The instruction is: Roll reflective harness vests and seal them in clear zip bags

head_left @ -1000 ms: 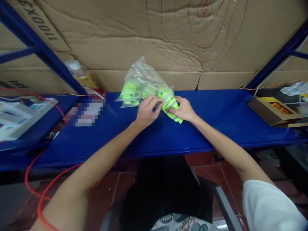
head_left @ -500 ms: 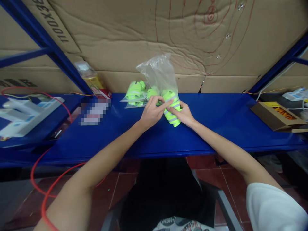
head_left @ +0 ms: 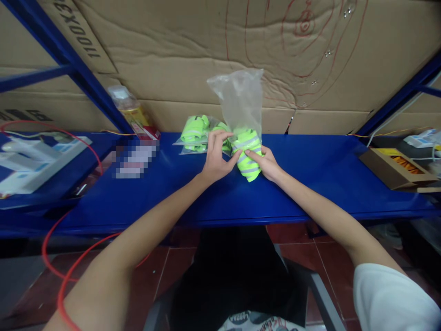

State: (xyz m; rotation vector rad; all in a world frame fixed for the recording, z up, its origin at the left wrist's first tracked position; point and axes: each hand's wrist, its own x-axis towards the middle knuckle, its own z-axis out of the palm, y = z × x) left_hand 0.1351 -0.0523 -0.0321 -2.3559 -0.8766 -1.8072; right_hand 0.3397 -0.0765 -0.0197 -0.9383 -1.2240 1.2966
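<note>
My right hand (head_left: 267, 163) grips a folded neon-yellow reflective strap bundle (head_left: 248, 171) with grey stripes, its thumb lying across the front. A clear plastic bag (head_left: 243, 99) rises from the upper part of the bundle, while the lower end appears to stick out of it. On the left, my left hand (head_left: 219, 156) has its thumb and fingers spread apart. Its thumb tip is at the bundle's left edge; whether it touches cannot be made out. Behind that hand lie bagged neon-yellow bundles (head_left: 195, 131), partly hidden by the fingers.
The blue table (head_left: 193, 202) runs against a cardboard wall (head_left: 172, 78). A bottle with a yellow label (head_left: 129, 110) stands at the back left. White devices (head_left: 44, 161) and a red hose (head_left: 51, 234) are at far left. An open cardboard box (head_left: 396, 168) sits at the right.
My left fingers have lifted off the bundle and spread apart. The bundle and its plastic bag have shifted slightly right, and the bag stands straighter and wider. My right hand keeps its grip.
</note>
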